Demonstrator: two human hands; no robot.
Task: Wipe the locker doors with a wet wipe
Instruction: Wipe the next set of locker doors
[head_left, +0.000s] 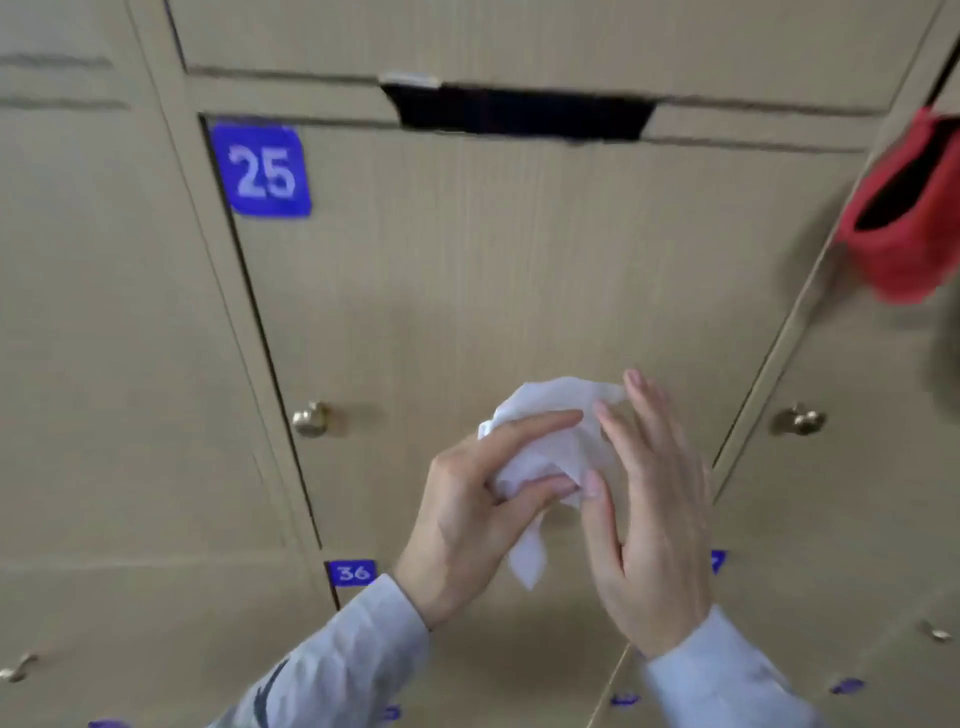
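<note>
1. Big tan locker door (519, 270) filling most of the view, blue "25" label (264, 171) up in its top-left corner, dark slot (519, 111) along the top edge, brass knob (310, 419) low on the left side.
2. Right hand (649, 519) in front of the door's lower part, fingers straight and close together, pointing up, thumb tip touching the wipe. Flat against it rather than gripping, far as can be told.
3. Left hand (467, 509) just beside it, forefinger laid over the wipe and thumb underneath, so pinching it.
4. Wet wipe (545, 447) white, crumpled and bunched up between both hands, one loose corner dangling below. Held in front of the door; can't tell whether touching the surface.
5. Red thing (909, 218) hanging at the far right, blurry.
6. Small blue "36" label (353, 572) on the locker below, next to the left wrist.
</note>
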